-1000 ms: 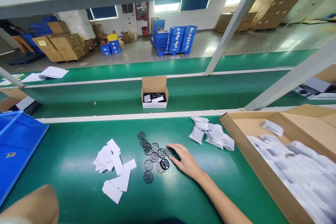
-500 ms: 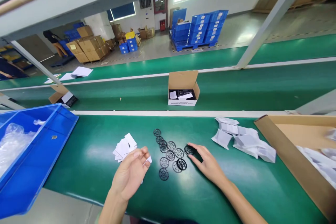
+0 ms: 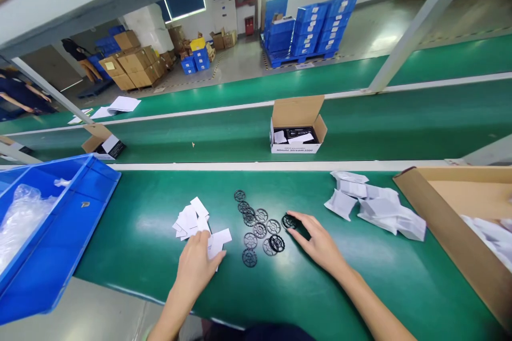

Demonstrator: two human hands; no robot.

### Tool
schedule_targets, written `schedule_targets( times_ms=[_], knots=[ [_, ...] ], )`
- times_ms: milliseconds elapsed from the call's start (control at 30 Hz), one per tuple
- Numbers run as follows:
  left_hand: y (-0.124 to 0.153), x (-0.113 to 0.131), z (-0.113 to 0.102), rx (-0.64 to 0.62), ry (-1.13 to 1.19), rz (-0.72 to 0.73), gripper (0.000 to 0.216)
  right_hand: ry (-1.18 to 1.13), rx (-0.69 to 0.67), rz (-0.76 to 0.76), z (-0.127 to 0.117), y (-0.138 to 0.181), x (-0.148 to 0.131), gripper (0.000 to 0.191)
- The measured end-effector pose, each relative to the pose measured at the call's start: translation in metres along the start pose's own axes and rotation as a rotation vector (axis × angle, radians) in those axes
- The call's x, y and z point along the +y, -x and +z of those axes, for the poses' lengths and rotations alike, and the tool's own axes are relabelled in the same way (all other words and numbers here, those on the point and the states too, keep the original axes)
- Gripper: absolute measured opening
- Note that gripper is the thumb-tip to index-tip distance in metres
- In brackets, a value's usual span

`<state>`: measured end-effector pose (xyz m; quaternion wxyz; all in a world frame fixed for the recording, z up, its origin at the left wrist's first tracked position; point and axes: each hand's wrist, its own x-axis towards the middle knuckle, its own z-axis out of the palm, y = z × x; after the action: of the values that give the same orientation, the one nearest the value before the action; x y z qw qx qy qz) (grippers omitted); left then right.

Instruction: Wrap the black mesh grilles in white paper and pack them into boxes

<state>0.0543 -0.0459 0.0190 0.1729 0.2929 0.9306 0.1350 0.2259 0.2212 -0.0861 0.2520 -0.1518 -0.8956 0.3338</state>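
My right hand (image 3: 318, 240) pinches a thin black spoked disc (image 3: 288, 221) between thumb and fingertips, at the right side of several similar spoked discs (image 3: 260, 230) scattered on the green work surface. Some of those discs overlap. Further left, my left hand (image 3: 197, 262) is palm down over small white cards (image 3: 219, 240), thumb and fingers apart, partly covering them. Beyond its fingertips lies a loose pile of white cards (image 3: 188, 219).
A blue bin (image 3: 86, 213) with clear plastic bags stands left. White packets (image 3: 380, 205) lie right, beside a large carton (image 3: 444, 240). Across a pale rail, an open box (image 3: 298, 148) and a smaller box (image 3: 104, 144) rest on a green belt. A person (image 3: 24, 93) is far left.
My left hand has turned from palm up to palm down and lowered onto the cards. My right hand keeps its disc. The boxes on the far belt appear further right; the view has shifted slightly.
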Motion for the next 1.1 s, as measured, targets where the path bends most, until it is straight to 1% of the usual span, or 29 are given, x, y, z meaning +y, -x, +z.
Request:
schedule_targets(
  times_ms=[33, 67, 100, 167, 233, 267, 300, 400, 467, 500, 567, 600, 667, 700, 767, 833, 900, 933, 967, 1000, 1033, 1100],
  knots=[
    [0.001, -0.004, 0.008, -0.062, -0.104, -0.045, 0.031, -0.012, 0.000, 0.013, 0.000, 0.000, 0.000, 0.038],
    [0.001, -0.006, 0.014, -0.099, -0.168, -0.072, 0.031, -0.025, -0.001, 0.027, 0.000, 0.000, 0.001, 0.039],
    [0.001, -0.009, 0.020, -0.106, -0.195, -0.086, 0.030, -0.038, 0.000, 0.043, 0.000, 0.000, 0.001, 0.039],
    [-0.002, -0.012, 0.026, -0.070, -0.146, -0.081, 0.026, -0.065, 0.011, 0.081, 0.000, 0.000, 0.002, 0.040],
    [-0.006, -0.015, 0.024, -0.015, 0.045, -0.058, 0.024, -0.102, 0.047, 0.124, 0.000, 0.000, -0.001, 0.040],
    [-0.008, -0.016, 0.021, -0.008, 0.194, -0.048, 0.023, -0.126, 0.069, 0.140, -0.001, -0.001, -0.005, 0.039],
    [-0.010, -0.016, 0.018, -0.028, 0.375, -0.040, 0.023, -0.153, 0.088, 0.146, -0.002, -0.001, -0.011, 0.039],
    [-0.012, -0.008, 0.009, -0.170, 0.995, -0.001, 0.029, -0.217, 0.097, 0.085, -0.005, -0.007, -0.038, 0.039],
    [-0.010, 0.005, 0.010, -0.299, 1.361, 0.012, 0.037, -0.229, 0.064, -0.015, -0.006, -0.012, -0.063, 0.040],
    [-0.009, 0.013, 0.012, -0.365, 1.499, 0.001, 0.042, -0.233, 0.041, -0.072, -0.006, -0.014, -0.076, 0.041],
    [-0.008, 0.030, 0.021, -0.469, 1.649, -0.042, 0.049, -0.236, -0.022, -0.192, -0.004, -0.017, -0.099, 0.041],
    [-0.007, 0.038, 0.025, -0.478, 1.662, -0.064, 0.050, -0.235, -0.057, -0.249, -0.003, -0.018, -0.108, 0.042],
    [-0.007, 0.050, 0.033, -0.426, 1.611, -0.098, 0.052, -0.228, -0.126, -0.338, -0.003, -0.017, -0.119, 0.044],
    [-0.008, 0.054, 0.036, -0.397, 1.572, -0.110, 0.053, -0.221, -0.158, -0.367, -0.004, -0.017, -0.120, 0.045],
    [-0.008, 0.055, 0.038, -0.366, 1.508, -0.128, 0.057, -0.169, -0.174, -0.365, -0.012, -0.020, -0.110, 0.050],
    [-0.009, 0.050, 0.037, -0.358, 1.473, -0.133, 0.059, -0.004, -0.088, -0.270, -0.028, -0.026, -0.084, 0.051],
    [-0.011, 0.042, 0.035, -0.334, 1.458, -0.141, 0.060, 0.285, 0.059, -0.079, -0.048, -0.033, -0.045, 0.047],
    [-0.011, 0.038, 0.034, -0.321, 1.457, -0.147, 0.060, 0.444, 0.113, 0.037, -0.058, -0.035, -0.025, 0.047],
    [-0.012, 0.034, 0.033, -0.303, 1.459, -0.158, 0.060, 0.585, 0.137, 0.145, -0.066, -0.036, -0.005, 0.047],
    [-0.012, 0.031, 0.034, -0.275, 1.464, -0.168, 0.060, 0.694, 0.127, 0.223, -0.072, -0.035, 0.013, 0.048],
    [-0.013, 0.029, 0.035, -0.245, 1.469, -0.175, 0.060, 0.773, 0.102, 0.267, -0.075, -0.032, 0.027, 0.048],
    [-0.017, 0.026, 0.038, -0.225, 1.471, -0.189, 0.061, 0.843, 0.064, 0.260, -0.073, -0.025, 0.043, 0.044]
  ],
)
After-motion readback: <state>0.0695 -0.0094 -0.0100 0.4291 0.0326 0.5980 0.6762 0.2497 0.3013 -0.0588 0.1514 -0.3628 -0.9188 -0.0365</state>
